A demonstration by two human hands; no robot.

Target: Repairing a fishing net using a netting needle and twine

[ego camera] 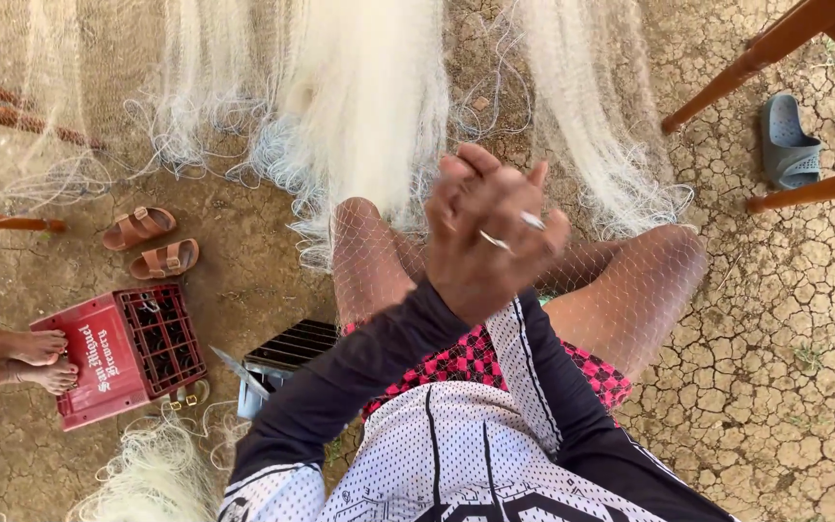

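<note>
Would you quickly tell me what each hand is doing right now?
Left hand: closed over the right, blurred; grip unclear.
Right hand: mostly hidden; cannot be told. Fishing net hangs beyond.

There is a single view, from a camera worn on the person's head, looking steeply down over the chest and dark sleeves at the hands, which are clasped together close below the lens and fill the middle of the picture. Beyond the hands it takes in the knees, the white fishing net hanging ahead of them, and the cracked earth ground all round. To the left of the hands it reaches a red crate; far to their upper right, chair legs.
</note>
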